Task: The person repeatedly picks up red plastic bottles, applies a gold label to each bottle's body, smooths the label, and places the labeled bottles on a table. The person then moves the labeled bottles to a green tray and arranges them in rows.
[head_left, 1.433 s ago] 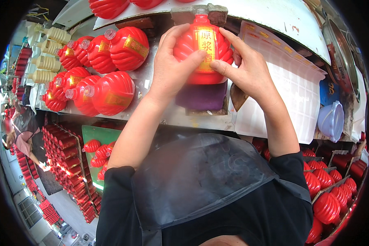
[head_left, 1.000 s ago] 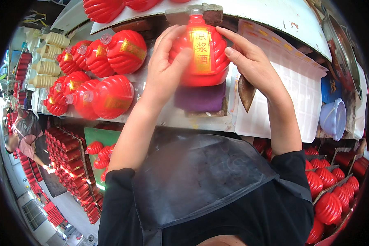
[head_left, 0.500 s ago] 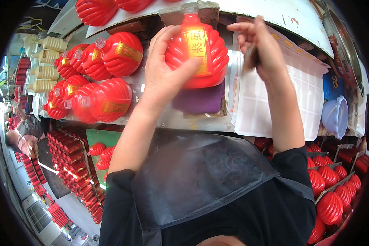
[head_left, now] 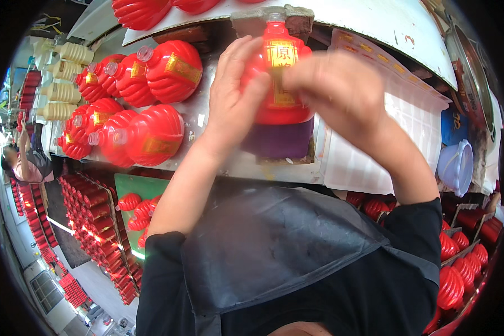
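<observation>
A squat red ribbed plastic bottle [head_left: 283,115] with a clear neck lies tilted back on a purple cloth-covered rest [head_left: 283,145], its neck at a grey block [head_left: 299,19]. A gold label with dark lettering [head_left: 283,51] runs down its front. My left hand [head_left: 232,92] is wrapped round the bottle's left side, thumb near the label. Across the label's right side reaches my right hand [head_left: 341,87], curled and smeared by motion. Whatever it holds is hidden. To its right lies a white label backing sheet [head_left: 369,162], a few gold labels still along its far edge.
Several red bottles [head_left: 173,70] lie on the bench at left, beside cream-coloured bottles [head_left: 61,92]. A white board [head_left: 375,22] spans the far side. At right hangs a pale purple bucket [head_left: 456,168]. Crates of red bottles [head_left: 451,285] stand below right. Another person [head_left: 31,165] is far left.
My right hand has swung left from above the backing sheet onto the label. The small brown thing it held earlier no longer shows. My left hand stays on the bottle.
</observation>
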### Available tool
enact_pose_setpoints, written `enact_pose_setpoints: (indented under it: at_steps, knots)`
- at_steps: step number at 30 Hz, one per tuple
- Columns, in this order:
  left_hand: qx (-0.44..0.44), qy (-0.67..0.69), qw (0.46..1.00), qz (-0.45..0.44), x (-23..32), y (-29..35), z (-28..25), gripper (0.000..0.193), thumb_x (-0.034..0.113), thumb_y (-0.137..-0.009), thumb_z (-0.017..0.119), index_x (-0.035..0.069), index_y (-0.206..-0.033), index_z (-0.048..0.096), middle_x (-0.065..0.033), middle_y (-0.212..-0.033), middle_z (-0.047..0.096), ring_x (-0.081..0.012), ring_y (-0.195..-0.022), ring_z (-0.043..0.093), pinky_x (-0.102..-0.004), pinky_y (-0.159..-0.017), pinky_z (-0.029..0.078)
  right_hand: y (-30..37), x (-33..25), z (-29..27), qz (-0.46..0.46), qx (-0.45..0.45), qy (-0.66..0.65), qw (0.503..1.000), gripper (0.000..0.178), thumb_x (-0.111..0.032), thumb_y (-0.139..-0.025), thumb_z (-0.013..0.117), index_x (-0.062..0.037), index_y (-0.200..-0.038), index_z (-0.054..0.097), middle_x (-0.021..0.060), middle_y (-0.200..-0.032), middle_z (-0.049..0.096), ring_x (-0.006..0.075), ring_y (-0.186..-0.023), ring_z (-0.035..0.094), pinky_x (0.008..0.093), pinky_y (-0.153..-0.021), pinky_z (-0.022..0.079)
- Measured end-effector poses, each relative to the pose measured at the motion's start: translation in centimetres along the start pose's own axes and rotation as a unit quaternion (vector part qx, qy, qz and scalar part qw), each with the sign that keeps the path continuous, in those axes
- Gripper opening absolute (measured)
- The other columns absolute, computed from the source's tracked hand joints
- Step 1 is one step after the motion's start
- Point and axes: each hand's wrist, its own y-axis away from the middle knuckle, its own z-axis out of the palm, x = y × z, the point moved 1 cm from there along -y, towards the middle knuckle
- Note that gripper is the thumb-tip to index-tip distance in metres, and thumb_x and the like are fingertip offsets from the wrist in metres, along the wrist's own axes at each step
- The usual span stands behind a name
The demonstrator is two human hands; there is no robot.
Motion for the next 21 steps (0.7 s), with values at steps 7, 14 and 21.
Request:
enact_pose_setpoints:
  at_steps: [7,14,21]
  knots:
    - [-0.003,0.024,1.000,0.010,-0.3,0.1,0.0,0.051,0.026,-0.099,0.063,0.002,-0.144,0.056,-0.0220,-0.150,0.050,-0.0353,-0.144,0.044,-0.0425,-0.120,0.032,3.3,-3.4,0.1,-0.061,-0.028,-0.082,0.994,0.011,-0.006,-0.083,0.078,-0.0055,-0.094,0.076,0.0099,-0.098,0.077,0.0256,-0.092,0.076,0.0359,-0.076,0.060]
    - [-0.005,0.042,0.999,-0.020,-0.6,-0.1,-0.2,0.054,0.024,-0.099,0.062,0.001,-0.147,0.051,-0.0196,-0.151,0.049,-0.0334,-0.144,0.045,-0.0411,-0.120,0.033,1.6,-3.7,0.2,-0.080,-0.014,-0.044,0.996,0.011,-0.005,-0.077,0.078,-0.0045,-0.088,0.076,0.0103,-0.097,0.077,0.0256,-0.090,0.075,0.0370,-0.076,0.059]
    - [-0.023,0.099,0.990,-0.095,0.2,-1.0,0.0,0.069,0.029,-0.091,0.072,0.001,-0.149,0.046,-0.0212,-0.148,0.052,-0.0337,-0.138,0.051,-0.0418,-0.116,0.039,-0.8,0.5,0.6,0.191,0.009,-0.051,0.980,0.020,-0.006,-0.086,0.071,-0.0020,-0.106,0.070,0.0182,-0.094,0.072,0.0377,-0.086,0.071,0.0438,-0.076,0.058]
